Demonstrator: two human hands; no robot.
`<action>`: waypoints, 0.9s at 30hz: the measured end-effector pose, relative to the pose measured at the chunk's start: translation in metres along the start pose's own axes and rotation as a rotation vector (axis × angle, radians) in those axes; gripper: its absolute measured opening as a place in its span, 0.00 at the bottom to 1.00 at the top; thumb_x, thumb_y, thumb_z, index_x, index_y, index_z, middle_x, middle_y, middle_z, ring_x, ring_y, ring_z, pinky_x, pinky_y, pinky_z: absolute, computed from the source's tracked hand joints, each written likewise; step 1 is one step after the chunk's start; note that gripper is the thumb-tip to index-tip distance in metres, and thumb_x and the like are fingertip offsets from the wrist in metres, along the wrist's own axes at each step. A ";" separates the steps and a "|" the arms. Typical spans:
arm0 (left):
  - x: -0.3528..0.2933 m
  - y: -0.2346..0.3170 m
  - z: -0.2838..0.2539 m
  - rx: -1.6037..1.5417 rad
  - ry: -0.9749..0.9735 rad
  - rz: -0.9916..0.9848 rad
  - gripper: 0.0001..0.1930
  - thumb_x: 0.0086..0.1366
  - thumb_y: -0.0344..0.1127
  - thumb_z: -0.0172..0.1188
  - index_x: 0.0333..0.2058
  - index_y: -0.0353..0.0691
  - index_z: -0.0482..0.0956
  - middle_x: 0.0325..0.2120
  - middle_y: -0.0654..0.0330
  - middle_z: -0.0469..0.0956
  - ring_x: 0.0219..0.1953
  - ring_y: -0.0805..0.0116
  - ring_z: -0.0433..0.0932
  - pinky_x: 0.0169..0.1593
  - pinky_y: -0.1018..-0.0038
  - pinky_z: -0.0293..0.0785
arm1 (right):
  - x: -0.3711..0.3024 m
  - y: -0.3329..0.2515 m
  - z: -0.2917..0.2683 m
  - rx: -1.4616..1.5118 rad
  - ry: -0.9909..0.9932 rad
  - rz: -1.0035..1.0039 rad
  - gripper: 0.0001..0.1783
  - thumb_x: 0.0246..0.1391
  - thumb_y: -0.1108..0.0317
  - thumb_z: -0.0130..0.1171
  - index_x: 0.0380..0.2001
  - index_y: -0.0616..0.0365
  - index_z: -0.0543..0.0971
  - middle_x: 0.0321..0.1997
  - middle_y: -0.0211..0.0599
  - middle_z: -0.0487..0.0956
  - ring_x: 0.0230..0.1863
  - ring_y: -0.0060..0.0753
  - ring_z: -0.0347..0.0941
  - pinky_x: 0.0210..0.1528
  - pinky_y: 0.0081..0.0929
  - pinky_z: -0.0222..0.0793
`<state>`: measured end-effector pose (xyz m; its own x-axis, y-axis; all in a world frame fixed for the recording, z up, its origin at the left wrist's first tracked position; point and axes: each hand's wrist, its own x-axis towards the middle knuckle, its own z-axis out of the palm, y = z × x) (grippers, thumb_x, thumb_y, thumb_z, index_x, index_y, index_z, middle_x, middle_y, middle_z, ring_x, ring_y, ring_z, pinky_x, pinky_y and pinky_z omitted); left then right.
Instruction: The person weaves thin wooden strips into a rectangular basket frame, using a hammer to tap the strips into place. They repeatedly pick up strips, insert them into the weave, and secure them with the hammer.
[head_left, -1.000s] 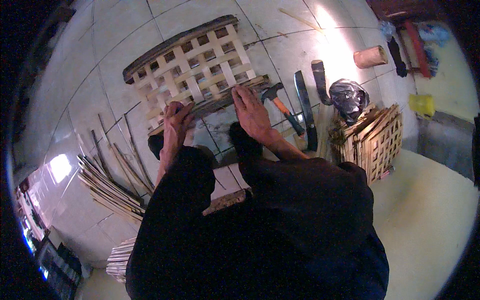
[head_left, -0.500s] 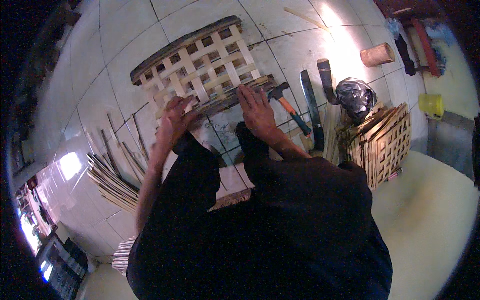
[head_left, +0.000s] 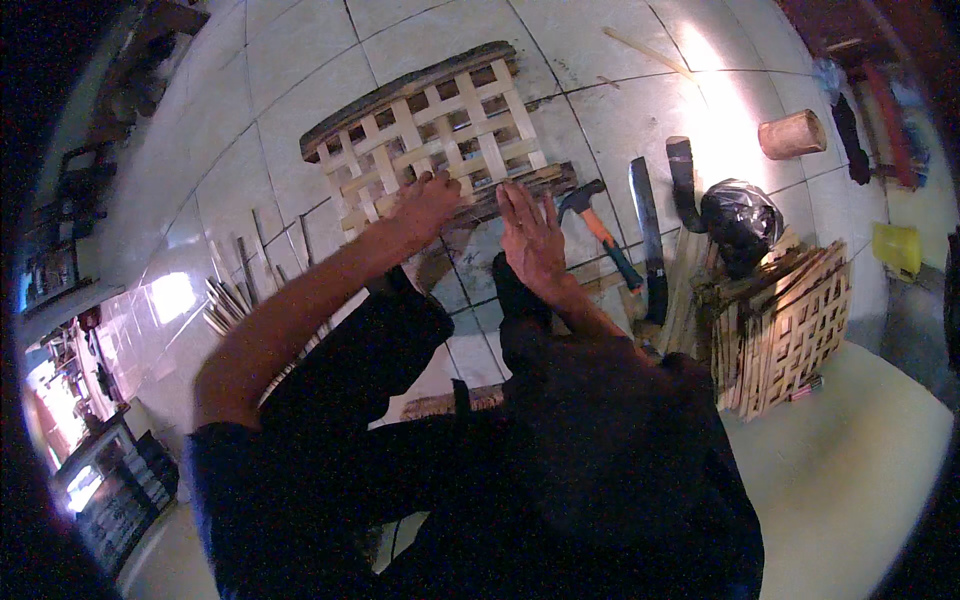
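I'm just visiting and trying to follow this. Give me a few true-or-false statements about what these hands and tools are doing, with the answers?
1. The left hand is at the near side of the woven panel. True.
2. The hammer lies between the right hand and the long dark blade. True.
3. The right hand is gripping the hammer. False: its fingers are stretched out at the panel's near edge.
4. The black plastic bag is to the left of the hammer. False: it is to the right.
5. The stack of latticed pieces is on the right side of the picture. True.
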<state>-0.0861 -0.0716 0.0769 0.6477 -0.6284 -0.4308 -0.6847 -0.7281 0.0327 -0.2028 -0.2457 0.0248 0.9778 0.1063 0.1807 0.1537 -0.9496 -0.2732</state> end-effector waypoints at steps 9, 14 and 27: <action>0.000 0.014 0.047 -0.299 0.333 0.030 0.15 0.57 0.38 0.58 0.41 0.39 0.71 0.43 0.53 0.69 0.49 0.49 0.70 0.50 0.55 0.69 | -0.004 0.003 -0.006 0.090 0.025 0.007 0.36 0.44 0.73 0.56 0.61 0.58 0.64 0.67 0.36 0.61 0.68 0.37 0.57 0.68 0.50 0.48; -0.006 0.023 0.060 -0.056 0.513 0.055 0.14 0.55 0.35 0.56 0.40 0.38 0.71 0.42 0.52 0.68 0.48 0.51 0.69 0.49 0.56 0.69 | -0.007 0.004 0.004 0.045 0.014 -0.016 0.38 0.43 0.69 0.59 0.61 0.61 0.63 0.67 0.41 0.61 0.68 0.40 0.56 0.70 0.50 0.42; -0.005 0.015 0.072 -0.055 0.518 0.025 0.16 0.58 0.41 0.57 0.42 0.39 0.74 0.45 0.51 0.70 0.52 0.50 0.69 0.55 0.53 0.67 | -0.005 0.004 0.001 0.084 0.007 -0.026 0.38 0.44 0.72 0.56 0.63 0.61 0.61 0.67 0.41 0.60 0.69 0.41 0.55 0.68 0.50 0.47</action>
<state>-0.1233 -0.0597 0.0146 0.7211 -0.6889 0.0734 -0.6927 -0.7154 0.0912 -0.2073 -0.2494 0.0223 0.9725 0.1280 0.1948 0.1903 -0.9187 -0.3462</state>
